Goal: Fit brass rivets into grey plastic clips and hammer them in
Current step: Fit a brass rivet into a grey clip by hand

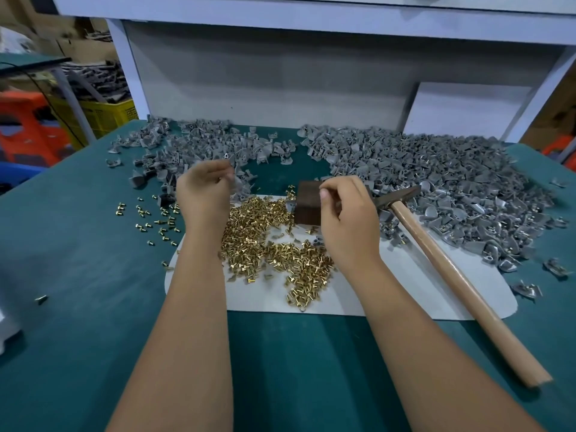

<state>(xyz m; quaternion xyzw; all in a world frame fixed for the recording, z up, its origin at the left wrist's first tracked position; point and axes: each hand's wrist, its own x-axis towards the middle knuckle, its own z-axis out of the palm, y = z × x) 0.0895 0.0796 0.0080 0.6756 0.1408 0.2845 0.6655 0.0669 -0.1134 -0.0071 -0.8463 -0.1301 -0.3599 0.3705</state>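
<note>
My left hand [204, 190] hovers over the table with its fingers curled round a grey plastic clip [238, 182], which is blurred. My right hand [346, 210] is raised beside the dark metal block [307, 202], fingertips pinched together; whether a rivet sits between them is hidden. A heap of brass rivets [274, 241] lies on the white sheet [405, 291] between my forearms. A hammer with a wooden handle [461, 275] lies on the sheet to the right, its head by the block.
Grey clips are piled at the back left [193, 145] and in a larger heap at the back right [436, 176]. Loose rivets [152, 216] are scattered on the green table at the left. A white shelf frame [280, 73] stands behind.
</note>
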